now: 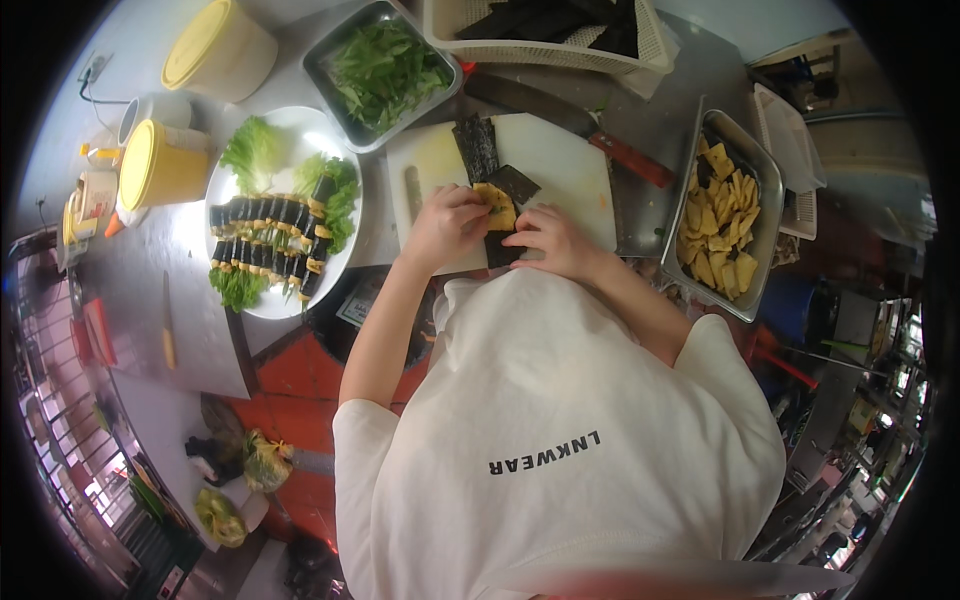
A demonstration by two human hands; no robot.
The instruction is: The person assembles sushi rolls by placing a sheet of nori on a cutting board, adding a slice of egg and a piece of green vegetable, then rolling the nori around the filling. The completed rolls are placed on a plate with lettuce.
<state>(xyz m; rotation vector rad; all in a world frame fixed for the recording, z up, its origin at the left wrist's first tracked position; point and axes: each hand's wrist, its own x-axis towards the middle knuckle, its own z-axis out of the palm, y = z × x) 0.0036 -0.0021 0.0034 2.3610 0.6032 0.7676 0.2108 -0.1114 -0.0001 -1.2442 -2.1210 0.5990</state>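
Note:
On the white cutting board (575,165) lies a flat yellow fried slice (499,208) with a bit of green on it, over a dark seaweed strip (497,250). My left hand (445,228) pinches the slice's left edge, its fingers bent together. My right hand (552,242) has its fingers curled at the right side of the strip, fingertips against it and close to the slice. More dark seaweed (476,145) lies on the board's far part, and another small piece (517,183) sits just beyond the slice. The undersides of both hands are hidden.
A cleaver (545,108) lies beyond the board. To the right stands a metal tray (683,258) of yellow slices; at the back, a tray (313,82) of green leaves and a seaweed basket (652,45). Left is a white plate (345,255) with several dark rolls and lettuce.

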